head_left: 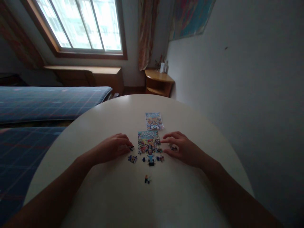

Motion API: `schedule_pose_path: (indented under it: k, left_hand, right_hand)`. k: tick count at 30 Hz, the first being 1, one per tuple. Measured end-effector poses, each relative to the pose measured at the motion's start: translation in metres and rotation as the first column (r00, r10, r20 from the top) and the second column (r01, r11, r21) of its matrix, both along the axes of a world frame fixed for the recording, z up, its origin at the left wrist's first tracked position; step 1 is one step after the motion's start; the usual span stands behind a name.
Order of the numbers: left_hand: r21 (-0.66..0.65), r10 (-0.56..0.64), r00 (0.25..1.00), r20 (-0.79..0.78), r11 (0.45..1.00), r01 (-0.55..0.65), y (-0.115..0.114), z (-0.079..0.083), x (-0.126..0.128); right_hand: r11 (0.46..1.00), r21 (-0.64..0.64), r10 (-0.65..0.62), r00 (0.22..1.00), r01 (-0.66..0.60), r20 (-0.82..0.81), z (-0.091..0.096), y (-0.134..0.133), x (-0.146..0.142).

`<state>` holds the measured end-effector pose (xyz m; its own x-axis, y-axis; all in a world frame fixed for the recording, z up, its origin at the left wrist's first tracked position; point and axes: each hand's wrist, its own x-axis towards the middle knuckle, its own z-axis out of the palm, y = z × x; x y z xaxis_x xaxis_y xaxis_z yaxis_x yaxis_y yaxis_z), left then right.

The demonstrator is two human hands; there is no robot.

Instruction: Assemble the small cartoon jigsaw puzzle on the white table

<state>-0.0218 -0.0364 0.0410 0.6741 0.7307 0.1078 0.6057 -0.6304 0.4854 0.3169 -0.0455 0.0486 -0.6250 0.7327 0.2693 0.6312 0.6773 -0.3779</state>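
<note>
A partly assembled jigsaw puzzle (148, 142) with "Bluey"-like lettering lies flat on the round white table (114, 196). Its lower part narrows to joined pieces (151, 159) with gaps beside them. To its left, my left hand (118, 146) is closed, the fingertips on a small dark puzzle piece (131, 148). My right hand (181, 148) rests at the puzzle's right edge, thumb and fingers apart. Under its palm side lies another piece (173, 147), partly hidden. Loose pieces (132, 159) sit below my left hand, and a small piece (147, 179) lies nearer to me.
Behind the puzzle lies a printed picture sheet (154, 121) with a similar design. Left of the table is a bed with a plaid mattress (52, 103). A wooden corner stand (159, 77) is at the back, and a white wall (256, 95) runs along the right.
</note>
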Motion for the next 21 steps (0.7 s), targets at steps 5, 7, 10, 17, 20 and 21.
schedule_pose_path:
  k: [5,7,10,17,20,21]
  left_hand:
    - [0.006,0.022,1.0,-0.012,1.0,-0.022,0.0014,-0.0036,0.0001]
    - [0.008,0.023,1.0,-0.007,1.0,-0.023,0.0017,-0.0046,0.0009]
    - [-0.001,0.016,1.0,0.003,1.0,-0.016,0.0016,-0.0043,0.0035]
    - [-0.019,0.056,0.998,-0.014,0.998,-0.057,-0.001,0.0002,0.0064]
    - [-0.01,0.043,0.999,-0.002,0.999,-0.043,-0.0029,0.0006,0.0051]
    - [-0.007,0.033,0.999,-0.001,0.999,-0.033,-0.0033,0.0003,0.0048]
  right_hand:
    - [0.999,0.006,-0.036,0.999,0.036,0.004,-0.0017,0.004,0.0032]
    - [0.999,0.006,-0.034,0.999,0.034,0.0,-0.0017,0.0042,0.0022]
    - [1.0,0.002,-0.031,1.0,0.031,-0.004,-0.0013,0.0034,0.001]
    - [1.0,-0.014,-0.023,1.0,0.023,-0.012,-0.0045,0.0024,-0.0001]
    - [1.0,-0.025,-0.007,1.0,0.006,-0.013,-0.0067,0.0027,-0.0015]
    - [1.0,-0.029,-0.003,1.0,0.003,-0.014,-0.007,0.0026,-0.0022]
